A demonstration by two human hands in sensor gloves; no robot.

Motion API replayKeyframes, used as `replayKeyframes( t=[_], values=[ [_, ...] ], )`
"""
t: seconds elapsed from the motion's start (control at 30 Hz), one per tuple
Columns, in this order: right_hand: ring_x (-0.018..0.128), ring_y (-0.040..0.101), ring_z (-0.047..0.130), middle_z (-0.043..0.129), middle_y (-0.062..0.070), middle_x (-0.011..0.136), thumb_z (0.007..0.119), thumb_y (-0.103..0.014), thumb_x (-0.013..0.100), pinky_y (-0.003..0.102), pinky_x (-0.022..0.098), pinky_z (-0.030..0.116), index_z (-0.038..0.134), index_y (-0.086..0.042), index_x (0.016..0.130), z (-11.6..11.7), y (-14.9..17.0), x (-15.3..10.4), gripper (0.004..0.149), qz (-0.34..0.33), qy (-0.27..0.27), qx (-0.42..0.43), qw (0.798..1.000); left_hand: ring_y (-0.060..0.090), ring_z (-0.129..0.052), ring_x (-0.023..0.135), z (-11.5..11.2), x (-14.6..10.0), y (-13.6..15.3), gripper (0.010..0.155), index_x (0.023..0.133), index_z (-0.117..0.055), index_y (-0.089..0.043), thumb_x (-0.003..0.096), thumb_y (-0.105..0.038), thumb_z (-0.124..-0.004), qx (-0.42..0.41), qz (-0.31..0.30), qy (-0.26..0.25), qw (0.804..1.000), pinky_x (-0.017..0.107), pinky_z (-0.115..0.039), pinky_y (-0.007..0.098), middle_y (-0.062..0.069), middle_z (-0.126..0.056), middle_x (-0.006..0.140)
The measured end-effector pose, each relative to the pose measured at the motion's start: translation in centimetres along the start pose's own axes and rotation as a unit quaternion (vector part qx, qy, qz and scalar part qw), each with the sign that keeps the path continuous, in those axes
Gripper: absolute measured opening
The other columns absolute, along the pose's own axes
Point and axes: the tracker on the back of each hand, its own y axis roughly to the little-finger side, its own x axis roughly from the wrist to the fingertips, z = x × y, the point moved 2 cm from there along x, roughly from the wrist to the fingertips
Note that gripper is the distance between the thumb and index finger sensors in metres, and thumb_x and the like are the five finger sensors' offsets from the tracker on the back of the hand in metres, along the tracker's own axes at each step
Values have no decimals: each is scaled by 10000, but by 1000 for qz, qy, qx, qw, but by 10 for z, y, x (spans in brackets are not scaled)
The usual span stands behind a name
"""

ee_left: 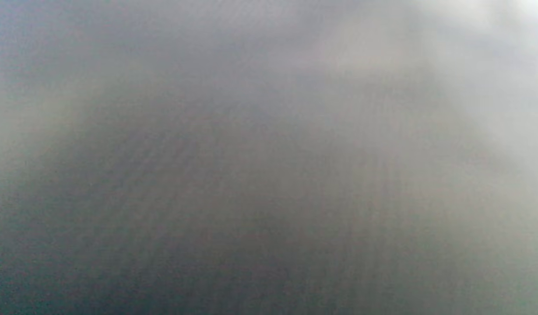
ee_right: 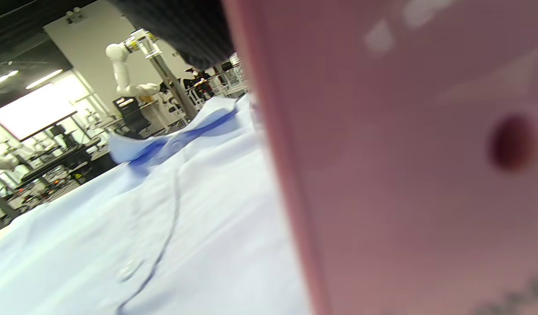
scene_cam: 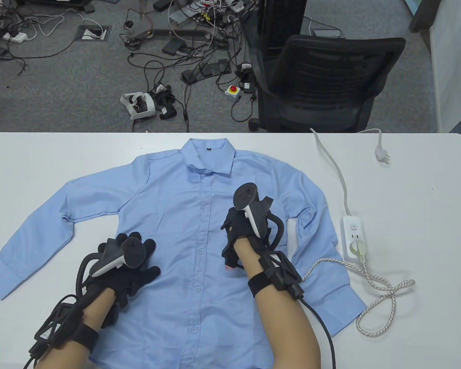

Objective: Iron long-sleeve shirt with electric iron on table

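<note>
Fronting cable-strewn floor (scene_cam: 61,77), white table (scene_cam: 407,230)

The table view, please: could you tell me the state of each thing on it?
Shirt: lying flat, front up, buttoned, sleeves spread.
Left hand: fingers spread, pressing on the shirt.
Right hand: closed around a pink iron, mostly hidden beneath it.
Power strip: one plug inserted.
White plug: loose on the table, unplugged.
</note>
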Motion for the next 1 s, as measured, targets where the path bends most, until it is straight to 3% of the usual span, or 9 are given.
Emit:
replayKeyframes(
  t=[0.33, 0.63, 0.7, 0.83, 1.0],
  values=[
    [298, 79, 928, 735, 31, 711, 730, -428, 407, 309, 274, 860, 305, -304, 1002, -23, 46, 15, 741, 35, 17, -10, 999, 270, 6, 1082, 1, -1, 0, 749, 1020, -104, -507, 426, -783, -468, 14, 7, -6, 1000, 692, -21, 645, -41, 41, 1172],
    [275, 85, 944, 758, 56, 700, 761, -407, 399, 319, 263, 875, 348, -267, 996, -28, 54, 17, 739, 27, 24, 23, 999, 269, 31, 1074, 0, -1, 0, 749, 1017, -84, -506, 430, -784, -456, 11, 4, -1, 1000, 692, -18, 646, -58, 67, 1163],
    [270, 84, 943, 754, 62, 698, 761, -403, 402, 320, 261, 876, 343, -251, 996, -39, 51, 3, 742, 19, 41, 57, 997, 274, 31, 1075, 0, 0, -1, 747, 1015, -73, -505, 431, -781, -448, 15, 4, -1, 1000, 694, -17, 645, -40, 69, 1163],
    [265, 84, 944, 755, 64, 694, 760, -402, 397, 320, 253, 877, 345, -242, 996, -50, 26, -30, 746, -29, 43, 47, 998, 278, 25, 1077, 0, 0, -1, 748, 1018, -75, -501, 432, -780, -447, 17, 5, -2, 1000, 694, -20, 646, -39, 63, 1166],
    [261, 86, 947, 761, 68, 691, 762, -401, 395, 321, 249, 879, 354, -236, 997, -31, -12, -79, 746, -83, -1, 56, 995, 281, 29, 1076, 0, 0, 0, 749, 1021, -82, -496, 434, -779, -450, 15, 2, -2, 1000, 695, -17, 646, -37, 66, 1166]
  ],
)
